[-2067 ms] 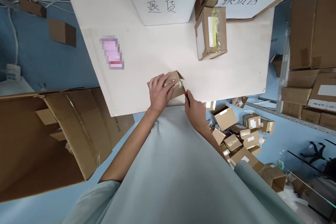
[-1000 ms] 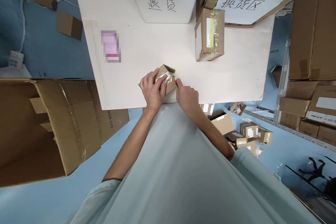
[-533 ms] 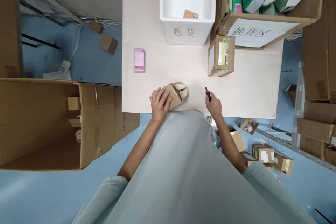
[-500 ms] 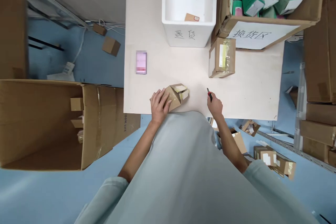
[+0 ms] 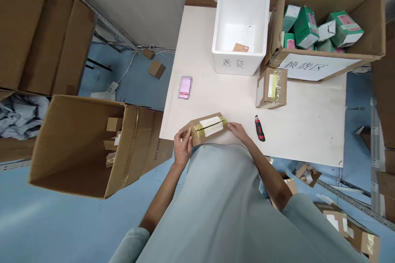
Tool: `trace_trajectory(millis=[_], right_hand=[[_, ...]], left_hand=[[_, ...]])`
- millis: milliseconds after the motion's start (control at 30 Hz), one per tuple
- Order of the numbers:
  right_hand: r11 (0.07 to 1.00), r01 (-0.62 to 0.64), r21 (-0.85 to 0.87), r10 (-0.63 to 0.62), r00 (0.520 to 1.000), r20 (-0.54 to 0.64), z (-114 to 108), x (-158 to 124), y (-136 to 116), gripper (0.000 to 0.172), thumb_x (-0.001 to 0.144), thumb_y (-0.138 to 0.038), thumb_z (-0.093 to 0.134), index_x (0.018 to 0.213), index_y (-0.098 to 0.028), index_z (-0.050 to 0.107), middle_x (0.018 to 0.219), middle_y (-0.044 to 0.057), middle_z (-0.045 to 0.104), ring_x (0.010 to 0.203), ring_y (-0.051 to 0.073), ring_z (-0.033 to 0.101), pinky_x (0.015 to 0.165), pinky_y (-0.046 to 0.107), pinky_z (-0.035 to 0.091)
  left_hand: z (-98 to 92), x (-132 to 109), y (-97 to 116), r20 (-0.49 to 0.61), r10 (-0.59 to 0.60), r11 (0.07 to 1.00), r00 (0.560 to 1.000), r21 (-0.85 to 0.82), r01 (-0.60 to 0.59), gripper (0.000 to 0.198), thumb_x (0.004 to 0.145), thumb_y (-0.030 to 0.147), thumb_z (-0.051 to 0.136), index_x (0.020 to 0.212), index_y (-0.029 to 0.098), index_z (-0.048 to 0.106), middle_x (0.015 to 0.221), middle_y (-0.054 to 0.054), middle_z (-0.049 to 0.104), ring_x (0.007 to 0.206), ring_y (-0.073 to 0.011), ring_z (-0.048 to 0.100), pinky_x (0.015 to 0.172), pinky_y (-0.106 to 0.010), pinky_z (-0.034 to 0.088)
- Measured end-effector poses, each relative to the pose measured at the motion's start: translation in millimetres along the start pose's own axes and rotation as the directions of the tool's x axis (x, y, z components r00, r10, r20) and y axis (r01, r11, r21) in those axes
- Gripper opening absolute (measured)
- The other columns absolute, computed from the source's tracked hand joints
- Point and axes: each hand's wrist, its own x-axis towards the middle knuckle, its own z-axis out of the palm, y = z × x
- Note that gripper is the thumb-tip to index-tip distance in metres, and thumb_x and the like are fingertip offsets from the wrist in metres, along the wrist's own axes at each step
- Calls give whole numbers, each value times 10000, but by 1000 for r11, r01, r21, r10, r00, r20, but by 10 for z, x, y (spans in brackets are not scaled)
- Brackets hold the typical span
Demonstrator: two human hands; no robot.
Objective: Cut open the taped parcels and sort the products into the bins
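Note:
A small taped cardboard box (image 5: pixel 207 128) with a white label lies flat near the front edge of the pale table (image 5: pixel 302 127). My left hand (image 5: pixel 182 148) grips its left end. At the box's right end rests my right hand (image 5: pixel 238 131), fingers touching it. A red and black utility knife (image 5: pixel 259 128) lies on the table just right of my right hand, apart from it.
A second taped box (image 5: pixel 271 88) stands further back. Behind it are a white foam bin (image 5: pixel 242 28) and an open carton of green packs (image 5: pixel 321 28). A pink item (image 5: pixel 185 87) lies at the left. A large open carton (image 5: pixel 86 144) sits on the floor left.
My right hand put the knife down on the table and moved to the box's right end. The box now lies flat, label up, between both hands. The view has tilted upward.

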Motion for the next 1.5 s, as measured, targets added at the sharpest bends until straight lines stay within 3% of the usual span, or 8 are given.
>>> trace_trajectory(millis=[233,467,667,867,1000,1200,1367,1500], right_hand=[[994,14,108,-10,999,-42,91,-251,-71,348,996,-392,625,1115,-152,847,1208,136,899,1184,293,834,1118,448,625],[996,-15,93,38,967,-252,-207,-717,86,524,1055,-502,492,1268,-121,783,1360,212,844,1299,300,796,1170,448,600],[991,39,126,11,925,-379,-460,-842,246,700,1062,-706,488,1261,-112,801,1304,223,854,1232,315,820,1151,482,631],[977,99,188,-35,948,-316,-718,-652,373,727,983,-872,635,1211,-223,868,1322,160,856,1243,348,815,1112,545,678],[965,216,-152,-247,941,-231,-901,-345,306,787,929,-582,875,1630,-279,679,1748,146,610,1567,382,634,1285,602,564],[833,309,-459,-315,947,67,-1075,-86,165,575,1106,-379,631,1650,-196,663,1806,159,543,1678,362,528,1414,592,399],[861,252,-442,-318,944,-82,-1054,-19,44,550,1207,-478,384,1581,-217,693,1618,144,731,1511,338,683,1284,510,528],[906,-31,-423,-104,951,-293,-900,158,-130,489,1210,-451,416,1531,-189,675,1270,137,858,1221,320,796,1072,422,596]], left_hand=[[28,65,71,-31,-40,992,999,-124,36,512,1211,473,417,1528,265,761,1365,-181,687,1301,-312,721,1148,-490,617],[480,543,245,187,-85,967,979,-223,126,492,1133,314,460,1503,232,774,1365,-170,723,1298,-299,718,1120,-473,617],[823,736,443,388,-259,801,884,-425,422,539,1111,599,559,1354,177,789,1427,-192,773,1312,-309,735,1131,-480,617],[560,614,507,573,-271,564,773,-557,610,733,1003,904,583,1051,202,786,1677,-192,663,1480,-374,681,1216,-542,577],[429,512,472,578,-220,666,786,-499,554,565,875,776,824,970,221,796,1640,-178,697,1495,-394,668,1287,-564,520],[508,361,353,601,-164,693,782,-493,525,381,791,515,869,1039,231,812,1693,-167,631,1473,-380,690,1236,-553,571],[695,354,368,475,-166,813,865,-430,392,240,814,317,823,1037,230,807,1479,-137,733,1224,-298,774,1130,-503,632],[776,391,422,391,-189,909,901,-277,311,149,855,203,802,992,239,756,1177,-75,765,984,-250,756,1020,-460,654]])
